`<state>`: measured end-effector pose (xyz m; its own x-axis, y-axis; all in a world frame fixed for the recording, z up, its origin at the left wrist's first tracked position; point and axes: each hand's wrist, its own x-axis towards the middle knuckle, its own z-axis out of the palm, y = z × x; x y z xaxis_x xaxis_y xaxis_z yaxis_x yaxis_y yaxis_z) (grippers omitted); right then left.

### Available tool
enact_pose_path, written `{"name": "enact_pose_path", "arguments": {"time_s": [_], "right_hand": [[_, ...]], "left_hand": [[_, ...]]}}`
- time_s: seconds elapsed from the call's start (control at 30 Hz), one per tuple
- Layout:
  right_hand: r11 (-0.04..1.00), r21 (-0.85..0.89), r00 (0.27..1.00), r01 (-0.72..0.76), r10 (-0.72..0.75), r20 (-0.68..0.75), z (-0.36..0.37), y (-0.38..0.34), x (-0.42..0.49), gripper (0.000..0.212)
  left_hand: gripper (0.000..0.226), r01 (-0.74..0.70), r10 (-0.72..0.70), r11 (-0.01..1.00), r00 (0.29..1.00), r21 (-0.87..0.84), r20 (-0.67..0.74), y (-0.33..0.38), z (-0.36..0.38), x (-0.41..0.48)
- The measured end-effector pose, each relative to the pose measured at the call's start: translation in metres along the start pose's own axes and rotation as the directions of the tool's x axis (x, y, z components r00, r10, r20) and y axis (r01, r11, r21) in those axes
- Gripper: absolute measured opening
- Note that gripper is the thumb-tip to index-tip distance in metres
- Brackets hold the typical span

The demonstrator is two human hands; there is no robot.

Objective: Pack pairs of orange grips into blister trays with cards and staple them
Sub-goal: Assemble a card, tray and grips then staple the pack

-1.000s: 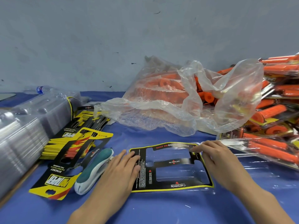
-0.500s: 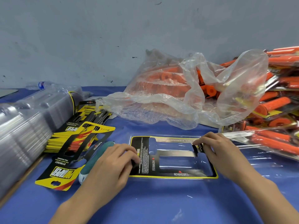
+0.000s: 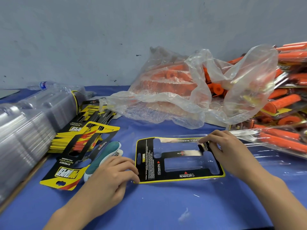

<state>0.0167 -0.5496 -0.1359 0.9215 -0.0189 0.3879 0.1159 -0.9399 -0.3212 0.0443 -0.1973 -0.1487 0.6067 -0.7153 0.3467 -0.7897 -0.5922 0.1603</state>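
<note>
On the table (image 3: 157,205), left hand (image 3: 109,178) and right hand (image 3: 230,151) pinch the card's (image 3: 146,163) ends, seating it on the tray (image 3: 187,165); likely next, two grips (image 3: 216,87) go in.

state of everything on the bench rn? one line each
blister tray: flat, both pockets empty
card: lying in the tray
left hand: curled fingers hold card's left edge
right hand: pinches card's far right edge
stapler: lying idle beside left hand
plastic bag: open, orange grips inside
finished packs: piled at right
</note>
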Motion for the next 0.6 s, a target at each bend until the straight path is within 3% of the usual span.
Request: {"name": "enact_pose_path", "arguments": {"time_s": [0.2, 0.4, 0.5, 0.6], "right_hand": [[1.000, 0.002, 1.000, -0.003, 0.003, -0.002, 0.000, -0.001, 0.000, 0.029], [1.000, 0.016, 1.000, -0.012, 0.012, 0.006, 0.000, -0.004, 0.000, 0.029], [1.000, 0.015, 0.999, -0.016, 0.016, 0.031, 0.000, -0.004, 0.001, 0.031], [1.000, 0.016, 0.999, -0.022, 0.021, 0.025, -0.001, -0.004, 0.001, 0.031]], "left_hand": [[0.038, 0.043, -0.043, 0.998, 0.999, -0.055, 0.007, -0.004, 0.000, -0.003], [0.033, 0.081, -0.093, 0.994, 0.981, -0.074, -0.169, 0.002, -0.002, 0.003], [0.027, 0.029, -0.037, 0.999, 0.963, -0.036, -0.266, 0.016, -0.007, 0.020], [0.027, -0.057, 0.056, 0.998, 0.959, 0.006, -0.276, 0.045, -0.002, 0.043]]}}
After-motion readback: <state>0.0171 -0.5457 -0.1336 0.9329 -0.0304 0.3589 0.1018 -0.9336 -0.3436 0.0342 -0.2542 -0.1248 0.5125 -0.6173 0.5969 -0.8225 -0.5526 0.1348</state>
